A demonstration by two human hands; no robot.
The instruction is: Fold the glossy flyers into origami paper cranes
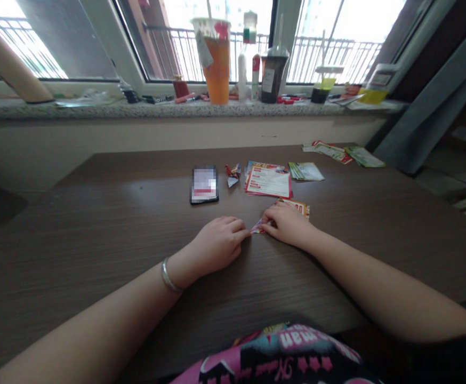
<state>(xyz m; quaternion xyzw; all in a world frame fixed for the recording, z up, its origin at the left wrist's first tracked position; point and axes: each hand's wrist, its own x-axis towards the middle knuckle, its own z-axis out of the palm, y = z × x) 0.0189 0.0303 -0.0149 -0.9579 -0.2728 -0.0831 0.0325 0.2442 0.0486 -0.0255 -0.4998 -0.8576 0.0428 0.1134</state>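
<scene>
A small piece of folded printed paper lies low over the table between my two hands, its narrow point toward the left. My left hand, with a silver bangle on the wrist, is closed, and its fingertips pinch that point. Curled fingers of my right hand hold the wider end and cover most of it. Just behind the right hand, a red and yellow printed sheet sticks out; whether it joins the folded paper is hidden. Farther back stands a small folded paper figure, red, blue and white.
A phone lies left of the figure. Printed sheets are stacked to its right, with green-edged leaflets beyond. More leaflets lie at the back right. An orange drink cup and bottles stand on the windowsill.
</scene>
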